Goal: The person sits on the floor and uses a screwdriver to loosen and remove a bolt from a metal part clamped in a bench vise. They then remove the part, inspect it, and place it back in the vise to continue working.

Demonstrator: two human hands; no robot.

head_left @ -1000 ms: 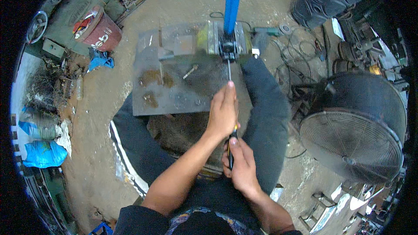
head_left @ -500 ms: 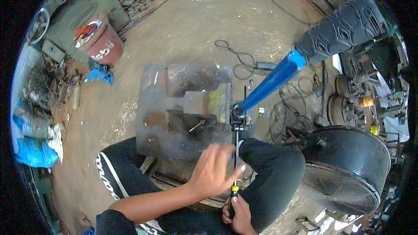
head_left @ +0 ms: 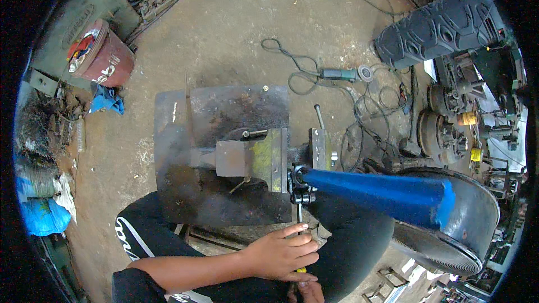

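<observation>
My left hand (head_left: 283, 253) reaches across from the left, its fingers closed over the shaft of a screwdriver (head_left: 300, 214). Just below it, my right hand (head_left: 309, 292) grips the black and yellow handle, mostly hidden by fingers. The shaft's far end meets a small black clamp-like fitting (head_left: 303, 197) at the base of a blue tapered tube (head_left: 379, 193). That tube extends rightward, above my right knee. The fitting is beside the near end of a bench vise (head_left: 275, 160), whose jaws stand apart; contact between them cannot be made out.
Beneath the vise is a dark metal plate (head_left: 174, 157). A fan (head_left: 471, 196) stands close on the right, partly behind the blue tube. Farther off lie an angle grinder (head_left: 339, 74) with looped cord and a large black ribbed cylinder (head_left: 438, 28). A red bucket (head_left: 109, 64) stands left.
The blue tube has swung from pointing far right to pointing right, nearer me. My left hand has come down from a raised, open pose onto the screwdriver shaft. The view has shifted.
</observation>
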